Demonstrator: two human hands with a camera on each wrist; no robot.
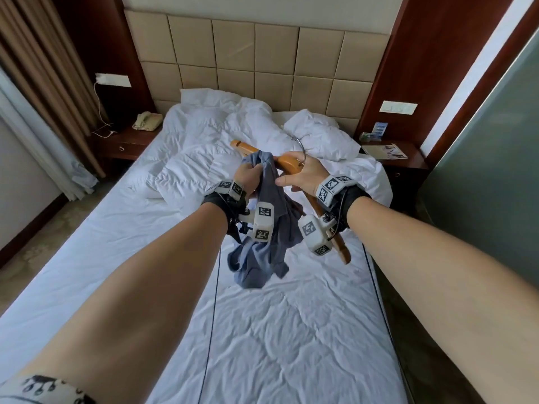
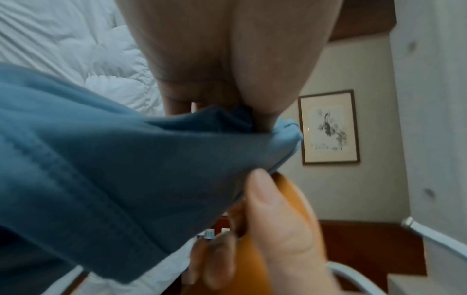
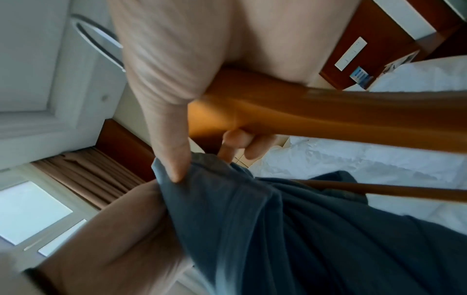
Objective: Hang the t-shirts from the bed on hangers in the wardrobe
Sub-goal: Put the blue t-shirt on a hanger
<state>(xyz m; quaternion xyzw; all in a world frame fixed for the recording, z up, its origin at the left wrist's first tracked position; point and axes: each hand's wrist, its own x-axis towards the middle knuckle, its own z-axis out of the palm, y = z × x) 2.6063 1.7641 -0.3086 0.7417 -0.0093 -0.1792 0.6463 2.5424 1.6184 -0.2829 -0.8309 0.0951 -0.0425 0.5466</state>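
A grey-blue t-shirt (image 1: 264, 237) hangs bunched above the bed (image 1: 291, 330). My left hand (image 1: 248, 174) grips its upper edge in a fist. My right hand (image 1: 303, 173) holds a wooden hanger (image 1: 287, 163) near its metal ring hook (image 1: 299, 142), and its thumb presses on the shirt. One hanger arm (image 1: 339, 246) slants down under my right wrist; the other end (image 1: 237, 144) pokes out past the shirt. The left wrist view shows the t-shirt (image 2: 113, 169) pinched against the hanger (image 2: 283, 229). In the right wrist view the hanger (image 3: 328, 117) lies in my palm above the t-shirt (image 3: 316, 229).
A rumpled white duvet (image 1: 210, 132) and a pillow (image 1: 320, 135) lie at the head of the bed. Nightstands flank it: the left nightstand (image 1: 128, 144) carries a telephone (image 1: 147, 121), the right nightstand (image 1: 402, 161) carries leaflets. Curtains (image 1: 43, 83) hang on the left.
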